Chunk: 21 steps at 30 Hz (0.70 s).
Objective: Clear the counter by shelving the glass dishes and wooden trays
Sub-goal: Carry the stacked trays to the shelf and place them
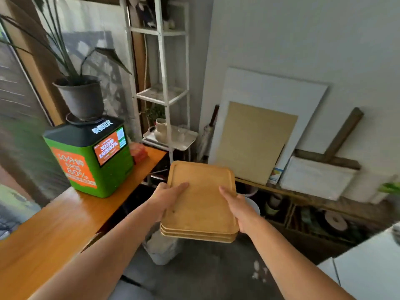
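Note:
A stack of three light wooden trays (pixel 200 198) hangs in mid-air over the floor, held level between both hands. My left hand (pixel 165 199) grips the stack's left edge with the thumb lying on the top tray. My right hand (pixel 237 207) grips the right edge the same way. Beyond the trays stands a tall white metal shelf unit (pixel 163 68); its low shelf carries a white tray (pixel 187 141) with a cream jug and some clear glass pieces. The orange wooden counter (pixel 65 226) runs along my left.
A green machine with a screen (pixel 91 161) stands on the counter, a potted plant (pixel 80 98) on top of it. Boards lean on the wall (pixel 255 144) to the right, above low crates of clutter. A grey bin (pixel 161 250) sits below the trays. A white surface (pixel 368 269) is at the right.

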Each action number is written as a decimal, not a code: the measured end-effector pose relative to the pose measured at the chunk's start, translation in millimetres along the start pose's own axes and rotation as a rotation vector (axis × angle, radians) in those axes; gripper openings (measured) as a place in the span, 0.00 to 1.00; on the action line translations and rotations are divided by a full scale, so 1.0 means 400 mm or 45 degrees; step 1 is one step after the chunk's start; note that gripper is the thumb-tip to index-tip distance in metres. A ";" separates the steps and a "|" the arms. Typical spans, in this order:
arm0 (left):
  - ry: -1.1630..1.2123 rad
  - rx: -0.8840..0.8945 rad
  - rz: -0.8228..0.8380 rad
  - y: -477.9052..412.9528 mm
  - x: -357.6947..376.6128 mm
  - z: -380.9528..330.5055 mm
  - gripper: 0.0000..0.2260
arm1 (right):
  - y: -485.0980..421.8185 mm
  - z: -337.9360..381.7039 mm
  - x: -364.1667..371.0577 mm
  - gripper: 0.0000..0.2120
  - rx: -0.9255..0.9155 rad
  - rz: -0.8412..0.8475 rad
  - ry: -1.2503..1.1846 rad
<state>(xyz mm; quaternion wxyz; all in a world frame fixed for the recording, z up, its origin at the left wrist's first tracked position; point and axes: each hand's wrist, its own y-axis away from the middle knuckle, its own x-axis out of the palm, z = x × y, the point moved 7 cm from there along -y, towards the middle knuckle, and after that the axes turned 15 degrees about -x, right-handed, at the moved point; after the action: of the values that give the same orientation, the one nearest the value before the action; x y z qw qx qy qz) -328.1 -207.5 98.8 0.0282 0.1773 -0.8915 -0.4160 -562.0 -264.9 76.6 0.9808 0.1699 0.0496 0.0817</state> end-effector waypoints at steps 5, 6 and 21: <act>-0.062 0.009 0.084 -0.023 0.147 -0.073 0.32 | -0.070 0.016 -0.130 0.37 0.038 -0.022 -0.078; -0.085 0.013 0.094 -0.035 0.167 -0.091 0.34 | -0.089 0.018 -0.146 0.38 0.049 -0.027 -0.084; -0.082 0.007 0.108 -0.413 0.324 -0.488 0.37 | -0.621 0.195 -0.216 0.38 0.000 -0.097 0.063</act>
<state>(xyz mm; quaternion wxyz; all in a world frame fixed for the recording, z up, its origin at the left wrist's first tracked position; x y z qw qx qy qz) -362.5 -492.0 89.6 0.0167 0.1261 -0.8998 -0.4174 -601.6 -536.4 71.1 0.9817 0.1657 0.0801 0.0484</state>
